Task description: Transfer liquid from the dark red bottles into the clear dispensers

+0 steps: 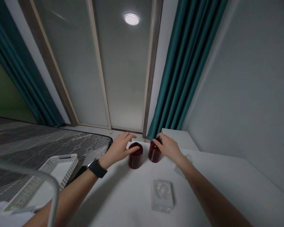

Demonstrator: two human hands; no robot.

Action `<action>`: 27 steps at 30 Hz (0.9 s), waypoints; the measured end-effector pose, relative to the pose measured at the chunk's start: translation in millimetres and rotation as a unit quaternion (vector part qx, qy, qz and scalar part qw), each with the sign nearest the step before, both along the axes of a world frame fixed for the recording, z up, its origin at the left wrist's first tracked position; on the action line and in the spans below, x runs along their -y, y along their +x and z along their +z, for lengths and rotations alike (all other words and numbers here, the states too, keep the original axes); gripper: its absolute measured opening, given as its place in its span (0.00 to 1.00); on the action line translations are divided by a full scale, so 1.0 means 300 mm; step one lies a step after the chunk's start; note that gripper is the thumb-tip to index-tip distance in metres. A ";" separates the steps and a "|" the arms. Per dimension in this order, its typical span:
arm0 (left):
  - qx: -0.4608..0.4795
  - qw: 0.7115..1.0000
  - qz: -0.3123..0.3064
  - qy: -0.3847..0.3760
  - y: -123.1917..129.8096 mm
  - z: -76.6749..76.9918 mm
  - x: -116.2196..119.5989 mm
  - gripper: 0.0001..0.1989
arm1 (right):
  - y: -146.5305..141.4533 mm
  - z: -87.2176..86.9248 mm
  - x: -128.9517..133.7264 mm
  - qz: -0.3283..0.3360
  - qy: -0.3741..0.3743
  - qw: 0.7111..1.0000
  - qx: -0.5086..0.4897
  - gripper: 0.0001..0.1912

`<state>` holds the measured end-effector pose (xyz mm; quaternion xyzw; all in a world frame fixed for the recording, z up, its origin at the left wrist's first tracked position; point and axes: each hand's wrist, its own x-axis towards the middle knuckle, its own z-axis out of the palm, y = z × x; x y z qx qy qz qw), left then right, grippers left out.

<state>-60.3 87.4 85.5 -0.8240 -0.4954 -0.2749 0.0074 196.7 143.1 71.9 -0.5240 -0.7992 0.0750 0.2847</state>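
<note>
Spreading left hand (117, 149) over red jar (135, 157), right hand (168, 146) on second jar (155, 153), both open, seemingly ungripped.

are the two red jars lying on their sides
No, the red jar by the left hand and the red jar by the right hand both stand upright on the white table.

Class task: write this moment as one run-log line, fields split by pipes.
left hand: over dark red jar | right hand: on second dark red jar | on white table: square glass dish
</note>
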 end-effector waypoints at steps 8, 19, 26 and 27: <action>-0.123 0.986 -0.094 -0.053 0.002 0.070 -0.086 0.09 | 0.011 0.059 -0.029 0.170 -0.027 0.984 0.054 0.06; -0.131 0.975 -0.129 -0.124 -0.051 0.121 -0.164 0.17 | -0.040 0.080 -0.013 0.275 -0.042 0.960 0.008 0.21; -0.122 0.981 -0.095 -0.117 -0.058 0.089 -0.174 0.16 | -0.070 0.058 -0.006 0.262 -0.052 0.963 -0.027 0.19; -0.122 0.982 -0.090 -0.116 -0.059 0.084 -0.174 0.15 | -0.069 0.051 -0.007 0.253 -0.054 0.966 -0.033 0.18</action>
